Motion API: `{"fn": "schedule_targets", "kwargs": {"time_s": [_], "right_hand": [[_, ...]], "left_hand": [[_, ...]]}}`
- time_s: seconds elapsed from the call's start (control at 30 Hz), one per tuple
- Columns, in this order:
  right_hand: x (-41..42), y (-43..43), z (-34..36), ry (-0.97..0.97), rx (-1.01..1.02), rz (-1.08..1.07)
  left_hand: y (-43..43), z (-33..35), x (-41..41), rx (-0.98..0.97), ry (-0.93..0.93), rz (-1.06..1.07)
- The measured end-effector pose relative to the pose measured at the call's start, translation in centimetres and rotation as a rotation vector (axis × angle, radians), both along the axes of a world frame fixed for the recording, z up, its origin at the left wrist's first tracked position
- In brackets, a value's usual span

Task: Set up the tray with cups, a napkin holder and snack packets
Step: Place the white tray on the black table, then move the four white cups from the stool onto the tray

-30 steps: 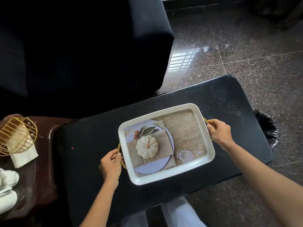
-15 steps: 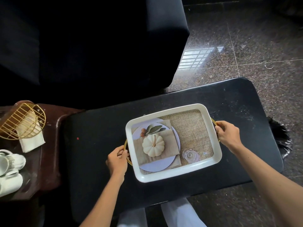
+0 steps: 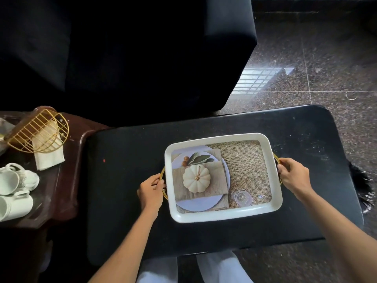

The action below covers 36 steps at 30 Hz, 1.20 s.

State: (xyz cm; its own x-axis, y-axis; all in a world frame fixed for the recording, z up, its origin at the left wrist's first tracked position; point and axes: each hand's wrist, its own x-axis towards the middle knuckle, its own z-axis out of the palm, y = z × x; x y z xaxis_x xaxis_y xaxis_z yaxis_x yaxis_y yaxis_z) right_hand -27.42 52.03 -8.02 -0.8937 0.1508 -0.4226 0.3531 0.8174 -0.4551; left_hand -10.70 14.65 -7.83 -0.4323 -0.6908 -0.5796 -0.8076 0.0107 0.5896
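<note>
The white tray [image 3: 222,218] sits on the black table [image 3: 122,180], its long axis running left to right and its far-right corner turned slightly away. The left hand [image 3: 152,190] has its fingers curled round the gold handle [image 3: 162,181] on the tray's left short end. The right hand [image 3: 293,176] grips the matching handle on the right end. Nothing from the task is loaded yet. The white cups [image 3: 14,207] and the gold wire napkin holder [image 3: 40,129] rest on a brown side table [image 3: 67,180], well to the left of the tray. The holder lies farther back than the cups. No snack packets are visible. The left hand is much nearer to them, so it would probably let go and reach leftward.
</note>
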Motion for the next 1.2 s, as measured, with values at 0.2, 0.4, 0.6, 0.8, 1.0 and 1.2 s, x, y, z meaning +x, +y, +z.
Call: {"fn": "schedule_targets", "kwargs": {"time_s": [0.2,0.4,0.6,0.8,1.0,1.2], "right_hand": [[0.6,-1.1,1.7,0.093,0.121,0.064],[5.7,-10.8,6.9,0.369,0.013,0.330],[13.4,-23.8,10.3,0.370,-0.006,0.740],[19.5,-35.1,12.3,0.394,-0.073,0.939],[24.7,-44.8,13.4,0.381,-0.101,1.092],[28.3,-52.8,12.7,0.297,-0.166,1.124]], "left_hand": [[-0.3,1.2,0.3,0.036,0.002,-0.031],[-1.3,5.8,5.0,-0.131,0.155,-0.106],[-6.2,11.5,13.1,-0.444,0.261,-0.138],[-14.5,14.9,20.7,-0.566,0.295,0.082],[-22.5,15.2,26.1,-0.550,0.309,0.274],[-29.3,14.3,27.7,-0.485,0.349,0.306]]}}
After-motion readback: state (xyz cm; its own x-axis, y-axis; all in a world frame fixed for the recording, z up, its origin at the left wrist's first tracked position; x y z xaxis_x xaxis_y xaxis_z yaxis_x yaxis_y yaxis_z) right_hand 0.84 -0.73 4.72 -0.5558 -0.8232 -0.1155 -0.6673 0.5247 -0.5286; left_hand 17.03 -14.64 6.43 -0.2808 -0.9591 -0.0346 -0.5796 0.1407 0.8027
